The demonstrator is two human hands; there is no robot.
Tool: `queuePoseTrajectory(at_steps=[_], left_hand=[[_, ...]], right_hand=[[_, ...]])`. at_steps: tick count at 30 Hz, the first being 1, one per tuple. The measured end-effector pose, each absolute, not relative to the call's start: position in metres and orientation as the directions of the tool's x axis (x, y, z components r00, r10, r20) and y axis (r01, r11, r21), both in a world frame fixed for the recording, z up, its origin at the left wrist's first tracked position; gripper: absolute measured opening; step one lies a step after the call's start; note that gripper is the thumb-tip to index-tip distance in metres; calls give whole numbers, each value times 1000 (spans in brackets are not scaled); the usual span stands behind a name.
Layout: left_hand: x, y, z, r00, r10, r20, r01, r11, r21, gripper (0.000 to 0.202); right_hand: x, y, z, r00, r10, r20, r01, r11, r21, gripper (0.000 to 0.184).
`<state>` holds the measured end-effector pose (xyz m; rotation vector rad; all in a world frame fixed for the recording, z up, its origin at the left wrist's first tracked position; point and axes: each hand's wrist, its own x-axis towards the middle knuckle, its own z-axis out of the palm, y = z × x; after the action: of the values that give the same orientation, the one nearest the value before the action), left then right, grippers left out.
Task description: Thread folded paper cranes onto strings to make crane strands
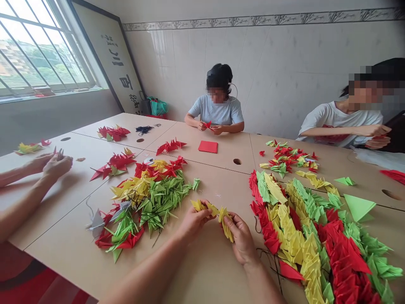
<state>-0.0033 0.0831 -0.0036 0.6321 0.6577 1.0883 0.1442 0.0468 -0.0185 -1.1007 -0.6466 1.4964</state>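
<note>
Above the near part of the table, my left hand [196,219] is closed, its thumb and fingers pinching yellow folded paper cranes. My right hand [243,238] grips a short stack of yellow paper cranes [225,224], nested one against another. The two hands are close together, with yellow paper between the fingertips; whether a thread joins the pieces cannot be seen. Left of my hands lies a heap of green folded cranes [164,194], mixed with yellow and red ones. To the right are long strung rows of yellow cranes [289,228], red cranes [343,249] and green cranes.
Across the table [218,185], a person [218,112] folds red paper behind a red paper stack [208,146]. Another person [340,120] works at the right. A co-worker's hands [57,162] hold something at the left. Black thread [144,130] lies near a cable hole [237,161].
</note>
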Motion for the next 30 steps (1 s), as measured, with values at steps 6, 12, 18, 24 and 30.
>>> queuePoseTrajectory(at_steps=[6, 12, 18, 24, 30], left_hand=[[-3, 84, -2, 341, 921, -188, -583, 364, 726, 24], [-4, 85, -3, 309, 920, -241, -569, 382, 728, 26], [-3, 86, -1, 321, 907, -272, -573, 414, 707, 29], [0, 87, -1, 271, 919, -286, -548, 391, 739, 31], [-2, 85, 4, 261, 914, -311, -497, 403, 769, 33]], right_hand=[[146, 47, -21, 53, 966, -255, -416, -211, -884, 33], [146, 47, -24, 59, 968, -243, -359, -206, -910, 31], [146, 46, -27, 33, 981, -193, -327, -171, -929, 26], [146, 46, -25, 19, 989, -147, -244, -138, -960, 26], [150, 46, -25, 51, 999, 17, 54, 14, -998, 27]])
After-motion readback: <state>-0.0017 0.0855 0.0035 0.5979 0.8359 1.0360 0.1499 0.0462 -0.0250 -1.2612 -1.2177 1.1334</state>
